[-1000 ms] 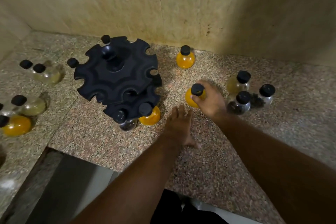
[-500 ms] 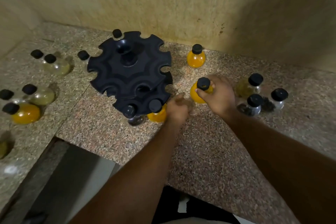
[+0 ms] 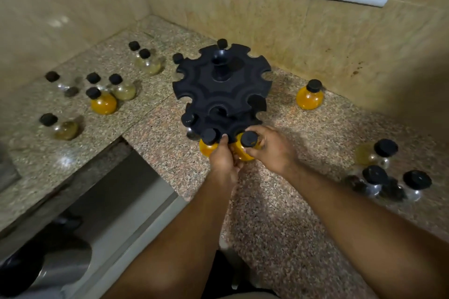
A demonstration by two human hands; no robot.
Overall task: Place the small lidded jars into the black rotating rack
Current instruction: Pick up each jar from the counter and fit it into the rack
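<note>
In the head view, your right hand (image 3: 269, 150) is clamped on a yellow jar (image 3: 246, 141). Thumb and fingers wrap its neck just under the black lid, and the palm lies at 4 o'clock from the jar. The jar is upright at the 6 o'clock edge of the black rack (image 3: 222, 90), against the rim of the lower tier. Blur hides whether its neck is in a slot. Your left hand (image 3: 224, 158) comes in from 6 o'clock and sits at 9 o'clock of the held jar. Its fingers lie against the jar's belly, and one fingertip reaches the rack's rim between two lids. You cannot tell whether this hand grips anything. At its 9 o'clock a second yellow jar (image 3: 207, 144) hangs in the lower tier, with a dark-lidded jar (image 3: 189, 119) in the next slot round. A lone yellow jar (image 3: 309, 96) stands on the granite counter (image 3: 279, 213) at 3 o'clock of the rack, well apart from it.
</note>
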